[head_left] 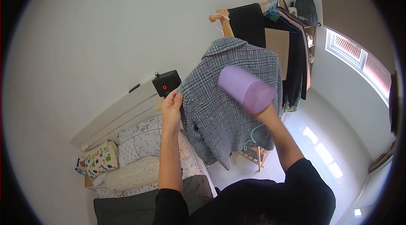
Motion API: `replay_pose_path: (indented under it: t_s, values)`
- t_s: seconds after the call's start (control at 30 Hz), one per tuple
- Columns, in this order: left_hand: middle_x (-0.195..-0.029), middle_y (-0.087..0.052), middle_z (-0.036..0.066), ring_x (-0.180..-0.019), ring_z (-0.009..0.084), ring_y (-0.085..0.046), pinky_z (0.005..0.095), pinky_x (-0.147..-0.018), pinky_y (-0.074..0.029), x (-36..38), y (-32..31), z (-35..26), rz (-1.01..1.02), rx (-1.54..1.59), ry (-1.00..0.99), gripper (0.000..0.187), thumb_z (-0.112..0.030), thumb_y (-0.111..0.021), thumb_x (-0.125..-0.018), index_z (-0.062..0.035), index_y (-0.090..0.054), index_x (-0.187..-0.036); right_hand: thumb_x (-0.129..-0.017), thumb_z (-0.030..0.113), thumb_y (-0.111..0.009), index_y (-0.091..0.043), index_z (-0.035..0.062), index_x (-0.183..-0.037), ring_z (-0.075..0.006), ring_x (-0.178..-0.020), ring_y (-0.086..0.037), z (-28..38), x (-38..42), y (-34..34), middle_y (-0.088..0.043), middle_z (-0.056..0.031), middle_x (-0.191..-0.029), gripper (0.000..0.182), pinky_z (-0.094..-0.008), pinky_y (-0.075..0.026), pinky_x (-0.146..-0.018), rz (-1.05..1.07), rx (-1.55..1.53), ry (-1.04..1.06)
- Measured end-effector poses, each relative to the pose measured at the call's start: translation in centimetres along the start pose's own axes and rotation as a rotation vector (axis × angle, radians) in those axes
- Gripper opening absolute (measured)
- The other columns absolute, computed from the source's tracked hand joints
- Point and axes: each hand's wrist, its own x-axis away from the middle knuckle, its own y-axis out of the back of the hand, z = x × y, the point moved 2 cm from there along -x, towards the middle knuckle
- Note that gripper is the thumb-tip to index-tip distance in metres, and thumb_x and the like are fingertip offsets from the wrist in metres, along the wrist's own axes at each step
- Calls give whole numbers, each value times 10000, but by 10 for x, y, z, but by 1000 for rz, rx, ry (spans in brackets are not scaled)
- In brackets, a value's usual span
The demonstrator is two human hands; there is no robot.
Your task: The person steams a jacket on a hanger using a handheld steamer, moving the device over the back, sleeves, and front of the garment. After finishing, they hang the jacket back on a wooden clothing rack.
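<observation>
A grey checked jacket (230,98) hangs from the wooden clothes rack (227,24), its collar at the top. My left hand (171,102) is closed on the jacket's left edge near the shoulder, thumb on the cloth. In front of the jacket's right half is a purple cylinder (239,83) with a translucent round end, looking like a handheld garment steamer and slightly blurred. My right hand (264,114) is closed on it from below, its fingers mostly hidden behind the steamer. A teal curled hook (252,135) shows near the jacket's lower hem.
Dark trousers (245,24) and several garments on blue hangers (274,7) fill the rack. A backpack (305,7) sits on a shelf behind. At left, a bed has a patterned pillow (141,140) and a bolster (133,174). A black box (167,82) stands by the headboard (127,108).
</observation>
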Motion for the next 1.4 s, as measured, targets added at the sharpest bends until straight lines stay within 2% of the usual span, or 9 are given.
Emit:
replay_pose_path:
  t_s: [0.2,0.43,0.6,0.73,0.8,0.87,0.93,1.23,1.4]
  values:
    - [-1123,-630,114,-994,165,-600,272,-889,-452,0,0,2,0,38,-18,335,-134,-510,-957,71,-526,-1221,-783,222,-645,-613,92,-1101,-284,-1004,-606,47,26,-7,-626,-106,-1109,345,-397,-488,-863,157,-824,-356]
    - [-1108,-633,109,-992,161,-597,269,-892,-448,0,5,3,-8,-27,-20,327,-141,-504,-960,70,-539,-1208,-785,139,-613,-567,81,-1189,-349,-1133,-524,-30,27,17,-582,-158,-1172,411,-426,-412,-964,6,149,-106]
    - [-1100,-634,105,-992,158,-596,270,-893,-447,1,2,4,-5,-31,-10,316,-133,-483,-968,65,-542,-1207,-872,238,-612,-632,61,-1030,-202,-728,-650,-66,-1,70,-654,-71,-892,238,-342,-514,-665,126,-449,-988]
    - [-1094,-638,106,-986,163,-599,276,-880,-454,8,-2,8,19,-57,-2,324,-129,-574,-914,63,-561,-1176,-844,274,-664,-649,58,-951,-135,-527,-597,-68,24,58,-637,-30,-747,241,-287,-482,-514,-78,-609,-970]
    - [-1081,-645,106,-970,167,-607,280,-866,-460,23,0,19,47,-140,-5,336,-133,-621,-884,62,-574,-1155,-813,228,-692,-629,48,-1022,-178,-721,-648,-43,39,53,-654,-67,-886,283,-315,-513,-648,215,-530,-1008]
    - [-1030,-664,103,-912,167,-622,288,-826,-470,43,6,41,21,-422,197,351,-137,-695,-819,57,-607,-1097,-796,194,-681,-597,47,-1102,-239,-967,-623,-37,86,8,-630,-110,-1063,350,-358,-488,-831,112,-10,-262]
    - [-974,-680,97,-867,165,-627,295,-803,-473,66,7,64,-65,-354,241,317,-145,-705,-806,50,-635,-1045,-795,175,-639,-557,49,-1179,-303,-1150,-525,1,96,9,-571,-142,-1200,412,-395,-410,-968,130,-672,-518]
    - [-672,-596,14,-582,73,-477,244,-527,-384,164,51,191,-33,-504,412,215,-179,-733,-794,15,-644,-818,-797,221,-654,-568,73,-1187,-312,-1185,-490,-32,139,-18,-556,-152,-1214,426,-422,-378,-1002,243,-190,-524]
    - [-707,-603,10,-603,83,-511,246,-548,-410,185,53,196,-62,-516,460,164,-132,-710,-806,0,-619,-840,-840,264,-668,-649,37,-893,-152,-531,-550,-76,72,36,-577,-39,-641,234,-323,-441,-541,-71,-492,-997]
